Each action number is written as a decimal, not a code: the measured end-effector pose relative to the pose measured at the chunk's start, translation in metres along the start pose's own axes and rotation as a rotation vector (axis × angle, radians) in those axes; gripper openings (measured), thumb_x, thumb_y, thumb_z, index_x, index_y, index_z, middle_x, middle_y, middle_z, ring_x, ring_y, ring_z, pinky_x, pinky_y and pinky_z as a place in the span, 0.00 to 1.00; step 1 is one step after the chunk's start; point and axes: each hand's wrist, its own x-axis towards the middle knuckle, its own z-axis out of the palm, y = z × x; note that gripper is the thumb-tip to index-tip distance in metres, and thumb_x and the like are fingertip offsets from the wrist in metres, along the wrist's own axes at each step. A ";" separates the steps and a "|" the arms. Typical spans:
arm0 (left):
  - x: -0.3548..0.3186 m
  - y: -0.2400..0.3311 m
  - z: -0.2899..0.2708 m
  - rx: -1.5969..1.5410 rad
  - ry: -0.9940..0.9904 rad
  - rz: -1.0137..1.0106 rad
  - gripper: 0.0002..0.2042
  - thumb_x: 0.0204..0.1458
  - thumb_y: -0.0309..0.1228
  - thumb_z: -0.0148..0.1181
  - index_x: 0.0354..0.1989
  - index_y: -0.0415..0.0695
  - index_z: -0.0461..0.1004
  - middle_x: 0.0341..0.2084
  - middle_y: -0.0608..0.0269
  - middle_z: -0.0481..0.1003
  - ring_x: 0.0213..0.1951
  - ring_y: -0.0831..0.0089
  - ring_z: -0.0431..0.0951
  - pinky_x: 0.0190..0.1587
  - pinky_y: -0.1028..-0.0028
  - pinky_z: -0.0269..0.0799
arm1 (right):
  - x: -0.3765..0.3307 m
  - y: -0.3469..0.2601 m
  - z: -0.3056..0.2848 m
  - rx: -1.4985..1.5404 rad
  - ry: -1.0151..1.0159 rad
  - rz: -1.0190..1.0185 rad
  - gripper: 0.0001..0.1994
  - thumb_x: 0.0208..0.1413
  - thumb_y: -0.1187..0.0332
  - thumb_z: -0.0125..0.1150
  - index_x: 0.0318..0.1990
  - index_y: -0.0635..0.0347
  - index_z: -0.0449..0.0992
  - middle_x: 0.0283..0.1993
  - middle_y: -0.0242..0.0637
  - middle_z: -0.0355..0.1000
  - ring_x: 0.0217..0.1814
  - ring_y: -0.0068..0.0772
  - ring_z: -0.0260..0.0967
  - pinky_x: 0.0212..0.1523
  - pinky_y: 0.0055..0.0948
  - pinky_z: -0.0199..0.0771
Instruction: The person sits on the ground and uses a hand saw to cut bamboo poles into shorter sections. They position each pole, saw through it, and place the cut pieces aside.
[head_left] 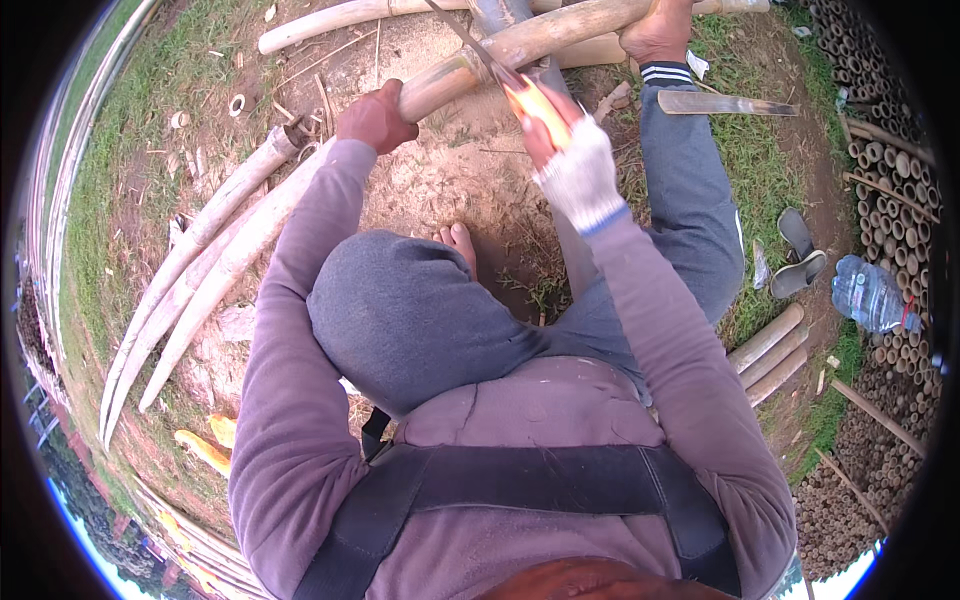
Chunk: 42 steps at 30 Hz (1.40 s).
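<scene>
Now the right hand (568, 148), partly gloved, is wrapped around the saw (535, 105), its blade crossing the pole (570, 32). At the pole's left end, the left hand (378, 118) grasps it firmly. A bare foot (660, 32) is at the pole's right part. Beyond the pole's left end lie long stems (250, 240); well right of the pole, a bottle (868, 292).

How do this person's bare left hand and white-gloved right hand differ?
The left hand is bare; the right hand wears a white knitted glove, fingers exposed. The left hand holds one end of a pale tan bamboo pole; the right hand grips an orange-handled metal saw. Both emerge from mauve sleeves.
</scene>
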 end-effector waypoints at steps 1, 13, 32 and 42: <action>0.003 -0.006 -0.007 0.014 0.023 -0.011 0.31 0.51 0.45 0.77 0.61 0.49 0.73 0.47 0.50 0.86 0.49 0.52 0.88 0.54 0.54 0.85 | -0.028 -0.014 -0.026 0.022 -0.058 0.039 0.22 0.66 0.63 0.69 0.62 0.70 0.78 0.49 0.58 0.84 0.48 0.54 0.86 0.50 0.41 0.84; 0.004 0.008 -0.002 0.004 0.006 0.063 0.29 0.52 0.44 0.76 0.60 0.48 0.72 0.47 0.49 0.86 0.48 0.50 0.89 0.54 0.53 0.84 | 0.045 0.014 0.034 -0.071 0.049 -0.029 0.17 0.69 0.65 0.65 0.59 0.66 0.80 0.42 0.55 0.84 0.41 0.54 0.86 0.42 0.37 0.84; 0.000 -0.001 0.004 0.018 0.042 0.005 0.28 0.53 0.45 0.75 0.60 0.49 0.73 0.45 0.51 0.86 0.50 0.51 0.88 0.55 0.53 0.84 | 0.011 0.009 0.013 0.050 -0.039 0.044 0.19 0.68 0.64 0.68 0.60 0.67 0.80 0.45 0.58 0.83 0.45 0.59 0.84 0.45 0.41 0.83; -0.001 -0.002 0.009 0.042 0.045 0.012 0.28 0.54 0.44 0.75 0.60 0.48 0.73 0.43 0.50 0.86 0.46 0.53 0.89 0.52 0.55 0.85 | -0.077 0.012 -0.041 0.060 -0.123 0.060 0.24 0.70 0.70 0.64 0.69 0.72 0.72 0.57 0.54 0.82 0.56 0.48 0.84 0.57 0.40 0.83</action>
